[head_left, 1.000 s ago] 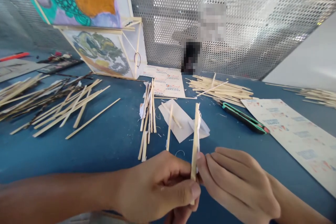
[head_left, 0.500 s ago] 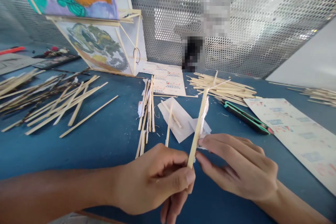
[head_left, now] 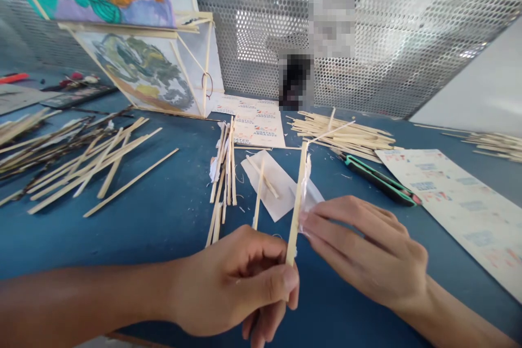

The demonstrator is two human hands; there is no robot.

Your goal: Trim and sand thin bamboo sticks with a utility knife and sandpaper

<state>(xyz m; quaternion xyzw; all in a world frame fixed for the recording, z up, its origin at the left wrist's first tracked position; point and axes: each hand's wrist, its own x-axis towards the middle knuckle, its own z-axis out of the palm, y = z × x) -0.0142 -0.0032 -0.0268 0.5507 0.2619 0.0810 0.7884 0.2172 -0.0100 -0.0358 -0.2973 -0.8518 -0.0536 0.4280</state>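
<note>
With the closed left hand point(head_left: 240, 283), gripping the wooden strip point(head_left: 297, 201) low and aslant over the blue surface point(head_left: 163, 228), presumably leaving its right edge reachable; with the right hand point(head_left: 367, 250), pinching the white shred point(head_left: 305, 179) along that edge between nearly meeting fingertips.

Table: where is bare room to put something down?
Bare table shows between the lone left stick and the middle sticks, and between right hand and big printed sheet. Beyond that hand is crowded: white paper, knife, stick pile.
</note>
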